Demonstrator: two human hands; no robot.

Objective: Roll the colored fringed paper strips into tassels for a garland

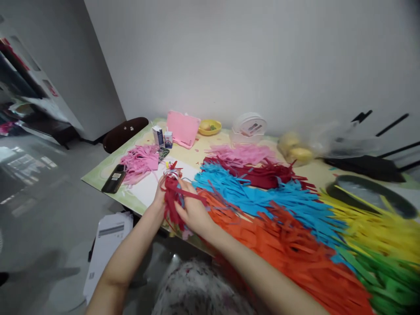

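Near the table's front edge, my left hand is closed around a bunch of dark red fringe strips, with a little silver and bright red showing at its top. My right hand grips the same bunch from the right, fingers partly hidden among the strips. Several red strips hang below the hands, and one sticks out to the right. Close by on the right lie fringed sheets in orange, blue and dark red. To the left is a pile of pink strips.
A black phone lies at the table's left edge. Behind stand small cartons, a pink tablet case, a yellow bowl and a white round holder. Yellow and green fringe spread at right. A brown chair adjoins the table.
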